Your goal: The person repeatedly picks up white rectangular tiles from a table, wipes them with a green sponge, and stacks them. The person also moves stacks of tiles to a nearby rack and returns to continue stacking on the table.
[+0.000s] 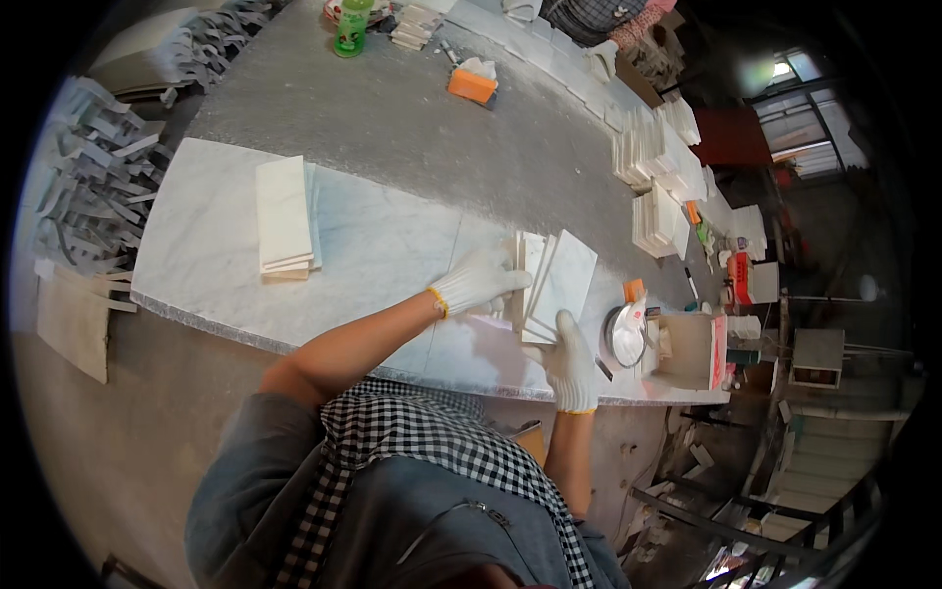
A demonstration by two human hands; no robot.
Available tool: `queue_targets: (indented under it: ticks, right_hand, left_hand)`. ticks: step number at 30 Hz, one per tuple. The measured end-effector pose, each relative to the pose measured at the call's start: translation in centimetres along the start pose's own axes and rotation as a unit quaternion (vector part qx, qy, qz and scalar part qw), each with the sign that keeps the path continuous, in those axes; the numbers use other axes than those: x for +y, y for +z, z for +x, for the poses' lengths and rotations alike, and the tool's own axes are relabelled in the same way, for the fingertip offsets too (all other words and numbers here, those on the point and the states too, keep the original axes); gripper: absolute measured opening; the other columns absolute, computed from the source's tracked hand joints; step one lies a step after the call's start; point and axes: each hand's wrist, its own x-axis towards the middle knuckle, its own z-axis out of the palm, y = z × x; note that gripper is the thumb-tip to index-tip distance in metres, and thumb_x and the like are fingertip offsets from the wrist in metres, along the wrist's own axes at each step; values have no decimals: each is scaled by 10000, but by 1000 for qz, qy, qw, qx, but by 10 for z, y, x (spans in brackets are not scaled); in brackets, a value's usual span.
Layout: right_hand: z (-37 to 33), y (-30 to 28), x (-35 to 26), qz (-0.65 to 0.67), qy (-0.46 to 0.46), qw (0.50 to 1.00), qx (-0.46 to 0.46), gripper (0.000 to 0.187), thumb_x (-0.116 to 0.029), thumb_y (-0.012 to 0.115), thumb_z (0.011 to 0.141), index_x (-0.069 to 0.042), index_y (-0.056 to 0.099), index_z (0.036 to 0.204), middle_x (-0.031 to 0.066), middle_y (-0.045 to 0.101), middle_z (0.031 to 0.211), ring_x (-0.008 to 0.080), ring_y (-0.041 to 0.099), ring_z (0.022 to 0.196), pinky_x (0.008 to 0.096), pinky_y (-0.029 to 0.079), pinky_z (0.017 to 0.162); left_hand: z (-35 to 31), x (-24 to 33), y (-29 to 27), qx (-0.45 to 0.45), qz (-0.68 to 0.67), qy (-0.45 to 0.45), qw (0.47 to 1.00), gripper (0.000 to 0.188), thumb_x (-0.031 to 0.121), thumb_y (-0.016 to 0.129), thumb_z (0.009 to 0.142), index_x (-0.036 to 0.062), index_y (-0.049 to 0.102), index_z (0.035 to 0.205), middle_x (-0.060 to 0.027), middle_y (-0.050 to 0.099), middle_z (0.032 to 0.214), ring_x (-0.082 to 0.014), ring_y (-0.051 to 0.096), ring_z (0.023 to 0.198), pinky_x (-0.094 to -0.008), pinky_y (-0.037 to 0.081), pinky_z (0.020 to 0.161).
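Both my hands wear white knit gloves. My left hand (481,280) reaches in from the left, its fingers closed on the left edge of a small stack of white rectangular tiles (530,257). My right hand (571,365) grips the near end of the top white marble tile (569,280), thumb on its face, other fingers partly hidden. That tile sits askew over the ones beneath, so their edges show at its left. A second pile of white tiles (284,211) lies farther left on the marble slab (378,231).
Right of my right hand stand a round metal container (626,337) and a white box (684,351). Tall tile stacks (653,152) line the right far side. An orange tissue box (472,85) and a green bottle (351,27) stand at the back. Pale strips (98,167) heap up at left.
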Motion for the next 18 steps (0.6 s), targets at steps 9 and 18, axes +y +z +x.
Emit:
queue_targets:
  ticks: [9,18]
  right_hand:
    - [9,-29,-21,-247,98,961,71,654,-455,632,955,25,495,1378,120,632,1180,227,675,971,335,582,742]
    - [2,-16,-44,-415,81,900,108,630,-523,545,985,32,557,1283,167,657,1112,251,681,898,340,608,678]
  left_hand:
    - [-3,-41,4,58,53,44,996,395,381,676,832,-13,666,795,-190,675,673,-291,691,661,-409,538,642]
    - [-19,-35,15,58,-43,3,997,322,281,709,874,-6,655,1009,-104,700,795,-132,663,661,-292,524,594]
